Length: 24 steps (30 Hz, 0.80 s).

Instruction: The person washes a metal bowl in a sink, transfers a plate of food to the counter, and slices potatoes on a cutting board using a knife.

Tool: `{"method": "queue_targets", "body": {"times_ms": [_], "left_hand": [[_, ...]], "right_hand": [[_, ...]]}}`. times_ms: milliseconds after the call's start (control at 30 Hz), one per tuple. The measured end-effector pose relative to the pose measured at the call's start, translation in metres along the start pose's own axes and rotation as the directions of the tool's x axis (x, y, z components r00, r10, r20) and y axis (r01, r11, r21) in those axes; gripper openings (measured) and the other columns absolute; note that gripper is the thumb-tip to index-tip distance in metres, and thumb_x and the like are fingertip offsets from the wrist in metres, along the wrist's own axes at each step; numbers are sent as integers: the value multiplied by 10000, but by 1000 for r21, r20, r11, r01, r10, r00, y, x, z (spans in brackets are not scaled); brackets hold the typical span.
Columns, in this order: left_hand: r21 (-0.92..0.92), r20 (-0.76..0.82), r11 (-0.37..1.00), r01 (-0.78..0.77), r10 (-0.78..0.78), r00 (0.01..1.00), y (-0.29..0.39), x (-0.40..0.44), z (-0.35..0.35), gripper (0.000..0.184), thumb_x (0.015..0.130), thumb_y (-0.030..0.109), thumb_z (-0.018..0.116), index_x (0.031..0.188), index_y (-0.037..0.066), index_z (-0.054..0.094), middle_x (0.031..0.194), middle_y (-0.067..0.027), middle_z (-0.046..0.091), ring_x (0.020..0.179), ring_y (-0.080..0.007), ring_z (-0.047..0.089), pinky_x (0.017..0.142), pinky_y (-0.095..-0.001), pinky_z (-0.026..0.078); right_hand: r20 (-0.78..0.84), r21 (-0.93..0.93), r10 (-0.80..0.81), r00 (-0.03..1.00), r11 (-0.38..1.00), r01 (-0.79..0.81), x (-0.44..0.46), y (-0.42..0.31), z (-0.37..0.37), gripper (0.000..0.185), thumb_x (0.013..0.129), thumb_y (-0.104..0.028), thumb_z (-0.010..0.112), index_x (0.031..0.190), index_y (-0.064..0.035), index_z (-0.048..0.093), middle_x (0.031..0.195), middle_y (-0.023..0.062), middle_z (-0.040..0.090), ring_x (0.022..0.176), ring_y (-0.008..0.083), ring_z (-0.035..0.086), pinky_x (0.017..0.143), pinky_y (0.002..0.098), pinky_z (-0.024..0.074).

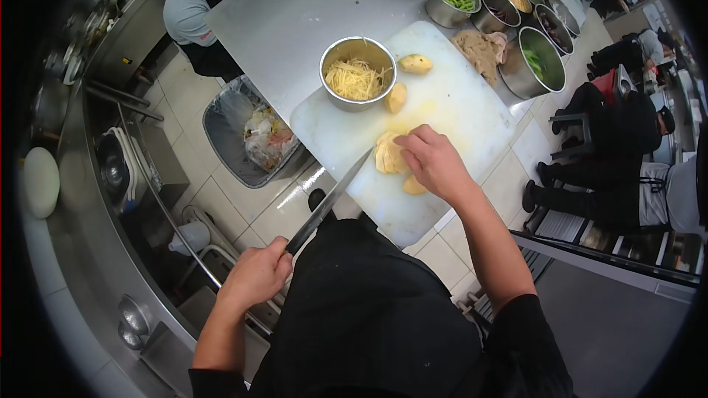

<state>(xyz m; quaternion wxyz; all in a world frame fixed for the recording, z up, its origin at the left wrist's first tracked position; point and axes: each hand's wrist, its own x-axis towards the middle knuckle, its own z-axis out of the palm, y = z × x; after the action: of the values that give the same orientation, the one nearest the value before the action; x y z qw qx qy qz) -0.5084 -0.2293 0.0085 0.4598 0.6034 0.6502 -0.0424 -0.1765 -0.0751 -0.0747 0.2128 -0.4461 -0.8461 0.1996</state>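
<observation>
My left hand (254,273) is closed round the handle of a long kitchen knife (328,205), its blade slanting up to the edge of a fanned stack of potato slices (388,153) on the white cutting board (472,103). My right hand (434,162) presses its bunched fingertips on the far side of those slices. A pale potato piece (414,185) lies partly under that hand. Two peeled potatoes, one (415,64) near the board's top and another (396,98) lower, sit beside a steel pot (324,88) holding thin potato strips (357,79).
A beige cloth (479,54) lies at the board's upper right. Several steel pots of cut vegetables, one with green pieces (532,66), line the table's right side. A lined bin (221,144) stands left of the table. A person (193,18) is across at upper left; others work at right.
</observation>
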Motion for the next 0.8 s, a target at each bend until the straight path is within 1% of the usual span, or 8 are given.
{"method": "queue_targets", "body": {"times_ms": [33,133,233,333,433,533,633,800], "left_hand": [[8,10,1000,-5,5,1000,0,0,0,186,980,206,550,1021,25,534,756,-266,644,819,-506,631,765,-590,478],[22,17,999,-39,39,999,-1,2,3,189,979,211,555,1015,26,541,763,-269,644,827,-502,632,769,-586,475],[31,16,996,-85,84,996,-3,5,6,190,978,213,557,1010,27,539,772,-271,645,833,-499,632,768,-582,474],[19,14,995,-93,93,996,-5,8,10,188,978,212,556,1009,27,536,771,-271,646,830,-499,632,761,-578,476],[13,19,995,-95,94,995,-6,9,11,188,979,212,550,1013,28,530,776,-273,646,833,-498,633,767,-580,476],[-5,34,997,-74,74,997,-6,10,11,188,980,212,545,1019,28,531,783,-277,646,832,-501,633,772,-582,477],[-9,44,999,-54,54,998,-6,11,12,187,979,210,545,1020,27,532,788,-280,646,831,-502,633,774,-581,477],[-26,37,997,-73,73,997,-8,10,12,183,975,206,548,1020,29,535,782,-279,644,831,-503,634,763,-575,483]], "right_hand": [[52,-5,0,999,1000,0,6,-2,0,220,887,-53,677,1103,-87,697,994,142,620,855,360,647,755,443,540],[214,-148,45,976,989,-13,23,-6,-5,247,909,-64,584,1129,-98,692,962,133,620,816,333,662,776,426,533],[345,-191,61,937,982,7,33,-1,-5,193,930,-81,554,1083,-74,671,969,160,619,819,357,673,766,451,542],[408,-209,111,906,978,-25,41,-7,-9,123,925,-89,563,1016,-51,635,973,176,616,840,381,673,776,472,542],[406,-149,131,905,986,-76,40,-7,-9,82,959,-108,551,959,-40,595,981,177,611,859,394,667,790,481,535],[379,-70,130,916,991,-111,35,-8,-14,89,979,-129,567,974,-45,596,990,181,606,898,391,656,802,468,535],[390,82,142,910,979,-188,33,-7,-24,61,975,-136,624,1008,-86,635,1016,144,620,902,327,673,816,411,543],[451,300,240,860,867,-399,21,1,-41,116,964,-151,680,1028,-54,675,981,76,635,876,185,652,825,330,536]]}}
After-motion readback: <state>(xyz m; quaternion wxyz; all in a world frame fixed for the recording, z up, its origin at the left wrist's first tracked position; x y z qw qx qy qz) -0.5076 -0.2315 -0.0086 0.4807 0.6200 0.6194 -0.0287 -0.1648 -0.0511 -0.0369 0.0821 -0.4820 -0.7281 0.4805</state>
